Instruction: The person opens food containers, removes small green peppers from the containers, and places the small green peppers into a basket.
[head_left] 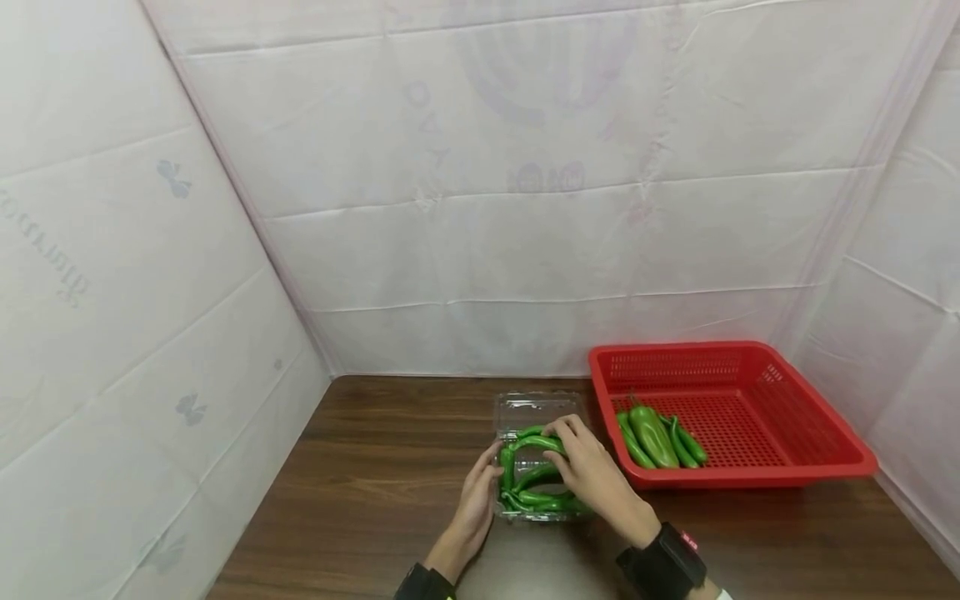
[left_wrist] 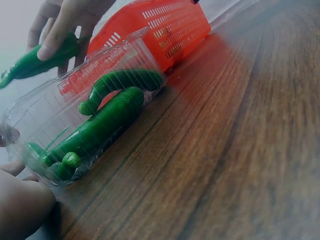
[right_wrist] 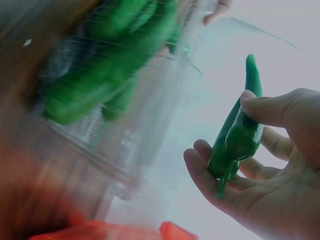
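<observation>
A clear plastic clamshell box (left_wrist: 42, 100) stands on the table, its lid (head_left: 534, 408) folded back toward the wall. Several green chili peppers (head_left: 542, 502) lie inside, some along the front and left sides. My left hand (head_left: 472, 504) grips the box at its left side, with fingertips at the rim. Over the box's far right part, my right hand (head_left: 592, 473) pinches green peppers. Two held peppers (right_wrist: 244, 132) show side by side between thumb and fingers in the right wrist view, stems pointing down.
To the right of the box sits a red plastic basket (head_left: 765, 421) with slotted walls. Several green peppers (head_left: 654, 435) lie in its left part, one wider and paler. The brown wood table (head_left: 375, 483) meets white sheeting (head_left: 465, 250) at the back.
</observation>
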